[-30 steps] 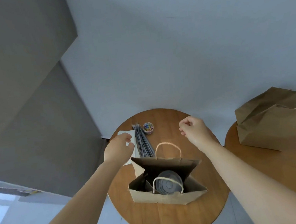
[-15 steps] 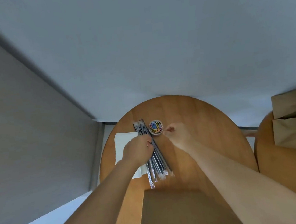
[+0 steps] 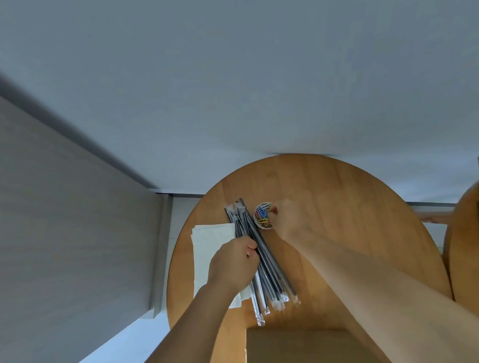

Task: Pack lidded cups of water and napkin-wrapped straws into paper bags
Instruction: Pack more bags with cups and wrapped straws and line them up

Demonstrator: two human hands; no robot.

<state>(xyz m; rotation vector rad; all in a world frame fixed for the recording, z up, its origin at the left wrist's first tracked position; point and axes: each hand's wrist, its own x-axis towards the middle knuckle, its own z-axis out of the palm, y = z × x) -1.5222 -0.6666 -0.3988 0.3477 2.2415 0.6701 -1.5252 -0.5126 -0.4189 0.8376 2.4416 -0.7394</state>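
Several straws (image 3: 272, 281), left hand (image 3: 232, 265) gripping mid-bundle, napkins (image 3: 212, 240) adj.

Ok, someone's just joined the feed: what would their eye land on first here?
Probably the tub of coloured paper clips near the far side of the round table, the only bright thing in view, with the right hand putting its fingertips at its rim. Next comes the bundle of black wrapped straws running down the table's middle, with the left hand curled onto it beside the white napkins.

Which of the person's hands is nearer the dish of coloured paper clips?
Right. The right hand reaches the dish rim; the left hand grips the straws, apart from it.
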